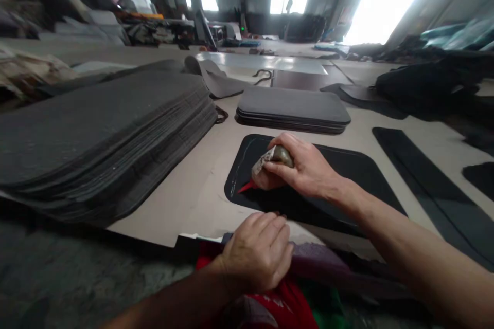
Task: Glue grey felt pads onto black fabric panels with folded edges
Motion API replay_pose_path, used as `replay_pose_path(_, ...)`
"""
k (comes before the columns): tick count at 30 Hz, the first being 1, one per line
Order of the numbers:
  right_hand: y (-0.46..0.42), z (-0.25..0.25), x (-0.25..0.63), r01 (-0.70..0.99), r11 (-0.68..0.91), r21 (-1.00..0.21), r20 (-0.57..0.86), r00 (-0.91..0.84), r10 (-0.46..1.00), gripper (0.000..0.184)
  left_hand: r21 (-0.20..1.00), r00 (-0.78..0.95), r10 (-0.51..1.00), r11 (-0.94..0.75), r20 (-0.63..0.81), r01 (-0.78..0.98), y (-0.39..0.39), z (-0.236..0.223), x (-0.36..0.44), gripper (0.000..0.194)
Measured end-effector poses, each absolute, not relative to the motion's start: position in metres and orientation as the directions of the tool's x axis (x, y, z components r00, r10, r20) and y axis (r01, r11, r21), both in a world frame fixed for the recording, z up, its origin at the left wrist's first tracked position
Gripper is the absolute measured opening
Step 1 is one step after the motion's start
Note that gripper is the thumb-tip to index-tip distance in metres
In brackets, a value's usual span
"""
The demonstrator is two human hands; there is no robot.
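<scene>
My right hand (309,164) grips a stained glue bottle (265,174), tilted so that its red nozzle (247,186) points down at the left end of a black rounded panel (339,164). A thin, shiny line of glue (236,170) runs along the panel's left edge. Closed into a fist, my left hand (258,251) rests at the near edge of the table, in front of my red clothing. Whether anything is inside that fist is hidden.
On the left lies a tall stack of dark grey sheets (116,113). Beyond the panel is a smaller stack of grey panels (293,105). A long black strip (432,180) lies to the right, with dark fabric (428,82) behind it. The table (181,195) ends close to my body.
</scene>
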State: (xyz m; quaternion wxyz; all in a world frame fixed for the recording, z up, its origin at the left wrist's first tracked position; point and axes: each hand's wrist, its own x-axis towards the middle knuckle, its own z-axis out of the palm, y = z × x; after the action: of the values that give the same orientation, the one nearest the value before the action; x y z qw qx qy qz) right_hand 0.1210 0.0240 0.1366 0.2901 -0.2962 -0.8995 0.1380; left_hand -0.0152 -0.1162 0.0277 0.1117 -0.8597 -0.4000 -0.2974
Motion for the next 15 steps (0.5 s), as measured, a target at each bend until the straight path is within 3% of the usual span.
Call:
replay_pose_path(10, 0.031, 0.124, 0.120, 0.550, 0.735, -0.398, 0.553, -0.495, 0.670, 0.021, 0.026, 0.497, 0.588, -0.661, 0.638, 0.750, -0.116, 0.026, -0.015, 0.027)
replay_pose_path(12, 0.034, 0.124, 0.132, 0.543, 0.688, -0.481, 0.585, -0.386, 0.713, 0.022, 0.022, 0.496, 0.591, -0.656, 0.636, 0.754, -0.116, 0.025, -0.015, 0.028)
replay_pose_path(15, 0.044, 0.124, 0.157, 0.437, 0.548, -0.713, 0.523, -0.190, 0.831, 0.023, 0.007, 0.492, 0.578, -0.653, 0.651, 0.758, -0.115, 0.025, -0.015, 0.028)
